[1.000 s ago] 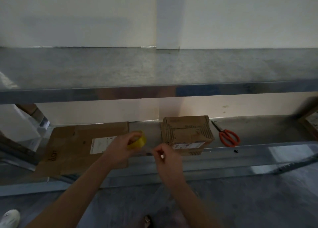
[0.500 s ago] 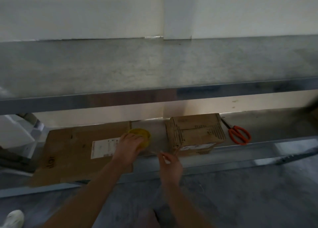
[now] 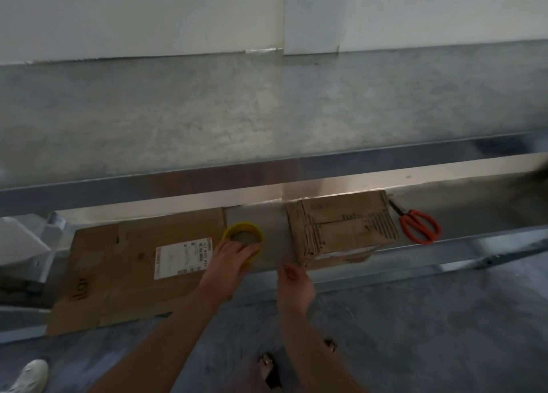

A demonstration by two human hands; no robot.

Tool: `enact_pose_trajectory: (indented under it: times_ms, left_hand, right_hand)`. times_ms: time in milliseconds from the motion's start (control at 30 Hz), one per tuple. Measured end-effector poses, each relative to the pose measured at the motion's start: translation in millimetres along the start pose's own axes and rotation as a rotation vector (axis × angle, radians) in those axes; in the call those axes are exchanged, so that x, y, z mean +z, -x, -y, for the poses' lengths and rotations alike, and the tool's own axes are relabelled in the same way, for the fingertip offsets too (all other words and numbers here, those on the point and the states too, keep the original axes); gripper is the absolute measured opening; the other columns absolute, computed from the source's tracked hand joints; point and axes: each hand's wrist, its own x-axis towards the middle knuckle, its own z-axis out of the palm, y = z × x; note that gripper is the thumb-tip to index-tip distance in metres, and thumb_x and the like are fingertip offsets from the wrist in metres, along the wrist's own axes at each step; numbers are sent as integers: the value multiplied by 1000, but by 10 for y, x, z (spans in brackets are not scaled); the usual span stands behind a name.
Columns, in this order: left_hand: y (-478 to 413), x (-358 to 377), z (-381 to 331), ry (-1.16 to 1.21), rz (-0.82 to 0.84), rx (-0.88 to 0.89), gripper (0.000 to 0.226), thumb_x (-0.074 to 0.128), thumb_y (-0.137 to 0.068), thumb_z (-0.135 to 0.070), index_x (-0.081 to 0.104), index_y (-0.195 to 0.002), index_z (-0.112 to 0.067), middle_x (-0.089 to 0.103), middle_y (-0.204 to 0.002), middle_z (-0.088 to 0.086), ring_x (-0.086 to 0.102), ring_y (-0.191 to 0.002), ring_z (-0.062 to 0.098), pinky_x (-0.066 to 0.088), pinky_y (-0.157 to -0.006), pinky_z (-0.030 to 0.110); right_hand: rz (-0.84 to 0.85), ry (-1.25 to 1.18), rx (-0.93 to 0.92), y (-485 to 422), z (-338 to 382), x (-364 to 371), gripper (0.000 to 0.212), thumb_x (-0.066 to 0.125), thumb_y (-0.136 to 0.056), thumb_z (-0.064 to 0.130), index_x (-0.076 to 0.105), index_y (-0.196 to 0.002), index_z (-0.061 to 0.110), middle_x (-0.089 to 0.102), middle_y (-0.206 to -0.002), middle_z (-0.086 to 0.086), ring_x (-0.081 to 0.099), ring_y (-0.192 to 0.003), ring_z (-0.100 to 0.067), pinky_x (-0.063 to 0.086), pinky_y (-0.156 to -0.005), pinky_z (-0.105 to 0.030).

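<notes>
A yellow tape roll point(image 3: 243, 224) lies flat on the lower metal shelf point(image 3: 462, 239), between a flattened cardboard sheet point(image 3: 124, 262) and a small closed cardboard box point(image 3: 341, 226). My left hand point(image 3: 229, 259) holds the roll's near rim from the front, fingers over it. My right hand point(image 3: 295, 283) is at the box's near left corner, fingertips pinched together on what seems to be the thin clear tape end, which is barely visible.
Orange-handled scissors point(image 3: 419, 226) lie on the shelf right of the box. A wide upper metal shelf point(image 3: 267, 119) overhangs the lower one. A white object point(image 3: 20, 244) stands at far left. A white shoe point(image 3: 29, 375) is on the grey floor.
My left hand lowered the tape roll from mid-air onto the shelf, where it now lies flat. My right hand moved right toward the box's corner. The view shifted closer and to the left.
</notes>
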Motion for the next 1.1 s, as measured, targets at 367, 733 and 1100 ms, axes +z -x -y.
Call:
enact_pose_trajectory:
  times_ms: [367, 733, 1100]
  left_hand:
    - [16, -43, -59, -77, 88, 9, 61, 65, -86, -32, 43, -142, -26, 48, -134, 3, 41, -126, 26, 31, -109, 38]
    - [-4, -487, -970, -51, -174, -5, 55, 24, -101, -45, 27, -151, -21, 24, -158, 1, 12, -148, 18, 4, -119, 33]
    - [-407, -203, -1796, 370, -153, -257, 63, 37, -102, -33, 7, -153, -12, -15, -156, -11, 1, -147, 11, 3, -116, 21]
  right_hand:
    - [65, -69, -87, 179, -183, -171, 43, 72, -88, 22, 61, -128, 34, 68, -82, 17, 61, -76, 6, 43, -62, -1]
    - [-94, 548, -1119, 65, 407, -1519, 42, 45, -96, 40, 55, -135, 28, 49, -144, -1, 37, -140, -27, 33, -111, -44]
    - [396, 511, -681, -1025, 752, -2264, 54, 46, -103, 32, 29, -153, 26, 17, -162, 0, 27, -145, -20, 23, -108, -20]
